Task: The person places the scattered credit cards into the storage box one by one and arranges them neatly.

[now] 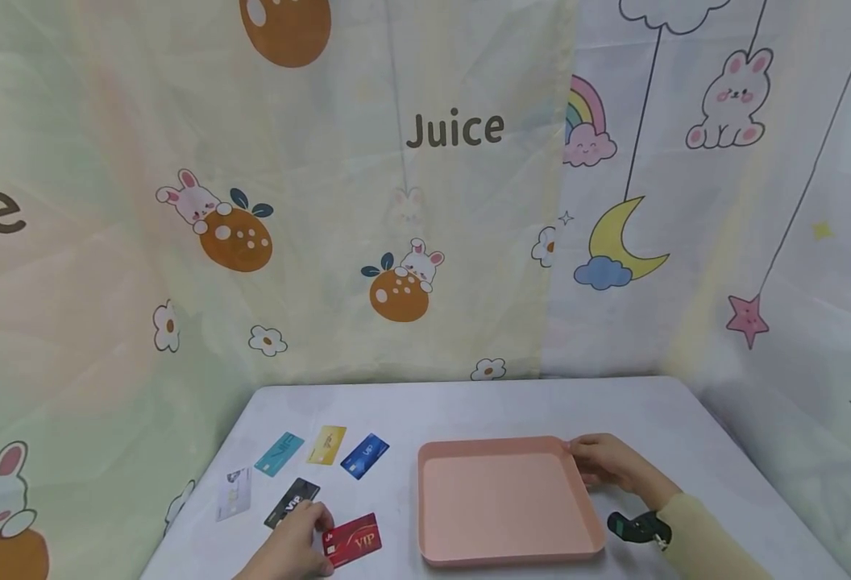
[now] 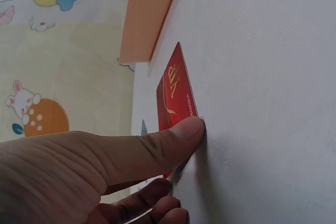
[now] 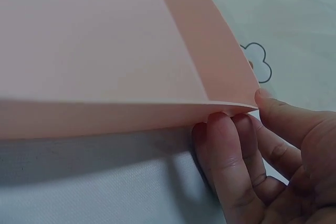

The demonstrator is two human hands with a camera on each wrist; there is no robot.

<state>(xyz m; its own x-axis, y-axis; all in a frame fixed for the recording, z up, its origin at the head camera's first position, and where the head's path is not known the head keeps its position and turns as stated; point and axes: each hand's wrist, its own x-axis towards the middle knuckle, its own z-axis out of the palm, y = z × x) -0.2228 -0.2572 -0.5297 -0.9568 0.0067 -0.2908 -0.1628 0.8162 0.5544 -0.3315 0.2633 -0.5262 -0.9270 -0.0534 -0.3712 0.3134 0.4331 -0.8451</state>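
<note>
The left hand (image 1: 298,538) pinches the red card (image 1: 353,540) by 1 end, thumb (image 2: 181,132) on its printed face and the other fingers curled in below, closed down to the card's thinness; how far they reach under it cannot be told. The card juts out to the right of these fingers, low over the counter (image 1: 400,499); whether an edge touches is unclear. The black card (image 1: 292,501) lies just beyond the same fingers, the white card (image 1: 234,493) to their left, and the teal card (image 1: 279,454), yellow card (image 1: 326,445) and blue card (image 1: 365,456) farther ahead of them. The right hand (image 1: 617,463) grips the tray (image 1: 512,507) at its far right corner, thumb at the rim and fingers bent against the outer wall; the tray spreads to the left of those fingers, between the 2 hands. A light pinch near the end should serve best, since a hard squeeze may bow so thin a card or make it slip. Lifting it level, away from the black card, would avoid a nudge. The right fingers need only steady the corner, without tipping it.
</note>
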